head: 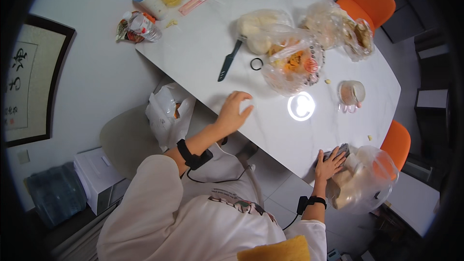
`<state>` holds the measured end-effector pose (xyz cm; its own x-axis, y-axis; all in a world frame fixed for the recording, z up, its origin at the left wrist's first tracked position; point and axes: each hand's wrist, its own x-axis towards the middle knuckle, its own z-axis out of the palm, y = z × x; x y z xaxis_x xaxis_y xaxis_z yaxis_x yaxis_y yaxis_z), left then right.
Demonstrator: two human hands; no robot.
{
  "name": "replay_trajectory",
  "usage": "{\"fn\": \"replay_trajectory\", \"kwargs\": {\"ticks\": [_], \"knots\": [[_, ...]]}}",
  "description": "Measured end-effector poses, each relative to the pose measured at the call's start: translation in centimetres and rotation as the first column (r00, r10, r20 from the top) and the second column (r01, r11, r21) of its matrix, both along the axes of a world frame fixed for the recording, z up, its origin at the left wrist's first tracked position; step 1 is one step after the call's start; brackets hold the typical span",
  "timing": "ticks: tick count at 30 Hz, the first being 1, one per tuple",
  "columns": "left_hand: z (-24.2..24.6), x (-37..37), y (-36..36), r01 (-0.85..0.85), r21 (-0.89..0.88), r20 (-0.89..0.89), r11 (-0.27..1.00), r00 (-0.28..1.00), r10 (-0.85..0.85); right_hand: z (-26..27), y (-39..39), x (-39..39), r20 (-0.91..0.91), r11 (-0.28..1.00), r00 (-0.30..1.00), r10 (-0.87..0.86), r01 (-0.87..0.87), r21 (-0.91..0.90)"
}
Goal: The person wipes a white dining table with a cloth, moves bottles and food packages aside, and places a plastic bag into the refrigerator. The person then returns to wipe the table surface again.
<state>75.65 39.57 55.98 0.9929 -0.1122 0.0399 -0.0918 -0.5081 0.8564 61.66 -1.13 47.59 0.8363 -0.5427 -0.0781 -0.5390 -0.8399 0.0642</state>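
Note:
My left hand [232, 113] is raised near the table's front edge, fingers curved apart, holding nothing. A dark green plastic knife [230, 61] and a black ring [256, 64] lie beyond it. Near the table's right front edge, my right hand [329, 164] rests with fingers spread on a dark grey, folded item [342, 149], perhaps a cloth. Beside that hand is a clear plastic bag [369, 185] with light brown contents. Farther in, a clear bag with orange food [291, 61] touches a bag of pale food [261, 25]. A yellow, spongy piece [274, 249], perhaps cake, shows at the bottom edge, close to the camera.
A glass jar [351, 93] stands on the white marbled table [268, 127]. Clear bags [326, 25] lie at the back right. A drinking bottle [150, 1] and a plastic water bottle [145, 28] are at the far left. A white bag [168, 116] sits on a grey chair [125, 134].

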Motion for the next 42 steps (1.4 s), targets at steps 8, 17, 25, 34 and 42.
{"fn": "replay_trajectory", "kwargs": {"ticks": [8,17,25,34,42], "knots": [[-4.8,5.3,9.1,-0.265,0.146,-0.028,0.953,0.962,0.272,-2.4,13.1,2.7,0.203,0.964,0.950,0.237,-0.255,0.070],[-7.3,10.5,8.4,-0.282,0.432,0.000,0.857,0.950,0.312,3.1,25.8,11.0,0.264,0.729,0.823,0.504,-0.569,0.382],[-7.3,11.6,8.3,-0.228,0.446,-0.099,0.865,0.948,0.301,2.5,25.1,11.6,0.284,0.802,0.849,0.445,-0.519,0.295],[-8.7,11.7,16.3,-0.428,0.143,-0.026,0.893,0.900,0.435,0.3,22.6,9.4,0.281,0.878,0.907,0.313,-0.389,0.279],[-9.6,12.5,24.2,-0.546,0.133,-0.079,0.827,0.826,0.558,1.5,27.2,10.7,0.512,0.694,0.775,0.370,-0.597,0.403]]}}
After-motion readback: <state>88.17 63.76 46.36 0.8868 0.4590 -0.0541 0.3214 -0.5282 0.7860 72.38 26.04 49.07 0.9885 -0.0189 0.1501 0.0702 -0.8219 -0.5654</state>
